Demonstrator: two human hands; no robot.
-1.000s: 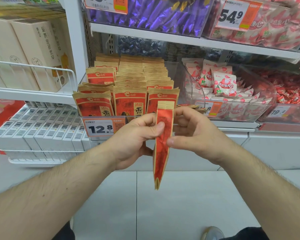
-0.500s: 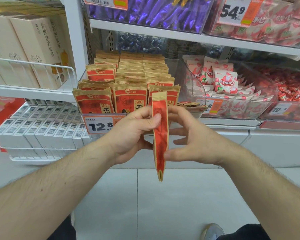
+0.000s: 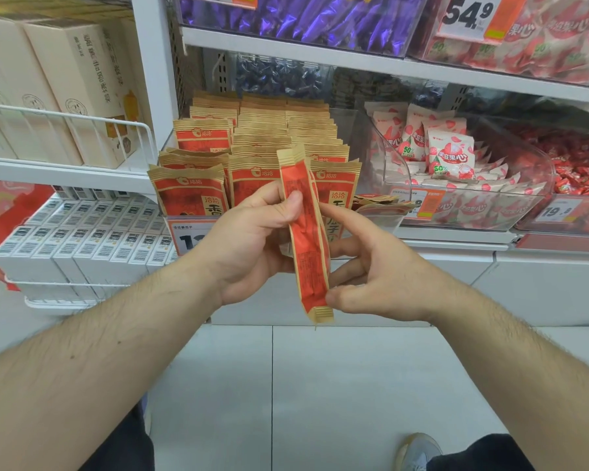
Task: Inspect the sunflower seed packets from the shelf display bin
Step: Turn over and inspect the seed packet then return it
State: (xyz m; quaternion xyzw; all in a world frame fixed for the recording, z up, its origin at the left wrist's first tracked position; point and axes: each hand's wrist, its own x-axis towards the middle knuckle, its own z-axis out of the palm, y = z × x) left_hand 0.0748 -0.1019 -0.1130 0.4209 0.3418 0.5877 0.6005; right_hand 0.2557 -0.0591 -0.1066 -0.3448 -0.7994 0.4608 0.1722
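A red and tan sunflower seed packet (image 3: 306, 239) stands edge-on in front of the shelf, held between both hands. My left hand (image 3: 252, 246) pinches its upper half, the thumb pressing on the red face. My right hand (image 3: 371, 277) holds its lower end, thumb against the bottom seal, fingers behind the packet. Behind them, the display bin (image 3: 346, 120) holds several rows of the same packets (image 3: 191, 195) standing upright. A price tag (image 3: 184, 237) on the bin's front is partly hidden by my left hand.
A clear bin of white and pink snack packs (image 3: 449, 158) sits right of the seed bin, red candies (image 3: 578, 164) farther right. Boxes (image 3: 65, 90) fill a wire shelf at left, white cartons (image 3: 82, 239) below. Purple packs (image 3: 306, 15) lie above. Tiled floor lies below.
The packet has risen and tilted, its bottom swinging right. My right thumb has slid down from the packet's middle to its bottom end. The view has moved closer to the shelf.
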